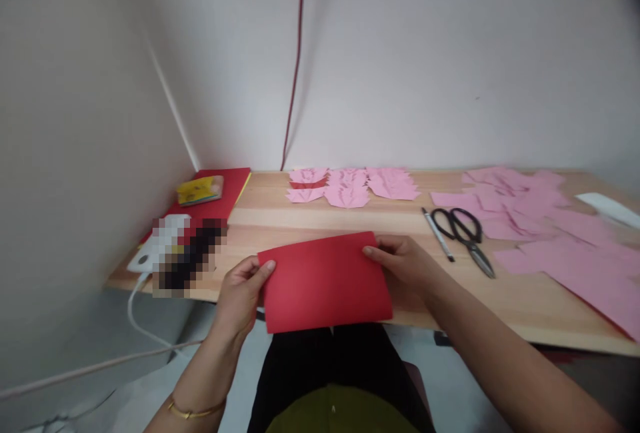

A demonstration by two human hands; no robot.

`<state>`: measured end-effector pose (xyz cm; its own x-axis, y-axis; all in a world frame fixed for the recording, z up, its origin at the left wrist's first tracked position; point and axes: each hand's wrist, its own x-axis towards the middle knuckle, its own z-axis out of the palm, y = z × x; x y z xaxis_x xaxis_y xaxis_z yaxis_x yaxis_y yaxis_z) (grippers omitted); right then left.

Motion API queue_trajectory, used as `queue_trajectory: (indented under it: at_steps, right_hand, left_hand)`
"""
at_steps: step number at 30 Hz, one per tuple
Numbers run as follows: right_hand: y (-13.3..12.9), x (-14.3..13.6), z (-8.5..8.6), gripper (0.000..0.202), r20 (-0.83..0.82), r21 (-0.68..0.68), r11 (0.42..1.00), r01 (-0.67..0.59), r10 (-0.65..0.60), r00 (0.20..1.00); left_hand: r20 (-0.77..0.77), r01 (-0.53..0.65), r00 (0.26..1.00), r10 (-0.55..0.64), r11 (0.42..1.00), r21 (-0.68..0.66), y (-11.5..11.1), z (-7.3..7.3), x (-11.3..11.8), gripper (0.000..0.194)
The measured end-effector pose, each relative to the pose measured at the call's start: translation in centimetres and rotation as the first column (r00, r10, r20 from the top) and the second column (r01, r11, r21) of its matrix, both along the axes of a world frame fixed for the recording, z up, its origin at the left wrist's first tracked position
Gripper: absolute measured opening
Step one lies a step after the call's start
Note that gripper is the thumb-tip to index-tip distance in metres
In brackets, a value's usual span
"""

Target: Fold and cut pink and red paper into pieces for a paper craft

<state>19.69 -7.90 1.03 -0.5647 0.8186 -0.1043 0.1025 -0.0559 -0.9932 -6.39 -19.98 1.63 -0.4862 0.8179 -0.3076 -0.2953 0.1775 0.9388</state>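
Observation:
A red sheet of paper (325, 286) is held up over the front edge of the table, its lower part above my lap. My left hand (245, 290) pinches its upper left corner, thumb on top. At the upper right corner, my right hand (400, 260) grips it the same way, with the fingers mostly behind the sheet. To the right of that hand lie black-handled scissors (467, 240) and a pen (437, 233). Pink paper cutouts (347, 186), with a red piece (309, 184) among them, are laid in rows by the wall.
Pink paper scraps and sheets (520, 206) spread over the table's right side, near a white strip (607, 208). On the left are red sheets (233, 186), a yellow packet (197, 190), a white power strip (150, 246) with a cable, and a blurred-out dark item (193, 260).

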Motion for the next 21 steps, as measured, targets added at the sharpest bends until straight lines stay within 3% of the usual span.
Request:
queue_trajectory:
  at_steps: [4,10,21]
  right_hand:
    - [-0.14,-0.20,-0.42,0.029,-0.005,0.021,0.998,0.064,-0.064,0.998]
    - [-0.19,-0.12,-0.31,0.024,-0.074,-0.011,0.998,0.059,-0.060,0.995]
    - [-0.44,0.16,-0.56,0.023,-0.054,-0.010,0.997,0.078,-0.078,0.995]
  left_hand:
    - [0.038,-0.012,0.999,0.014,0.999,-0.046,0.30,-0.48,-0.44,0.037]
    - [0.034,-0.003,0.999,0.006,0.996,-0.094,0.62,-0.24,-0.31,0.037]
    - [0.080,-0.002,0.997,0.006,0.998,-0.056,0.61,-0.01,-0.10,0.038]
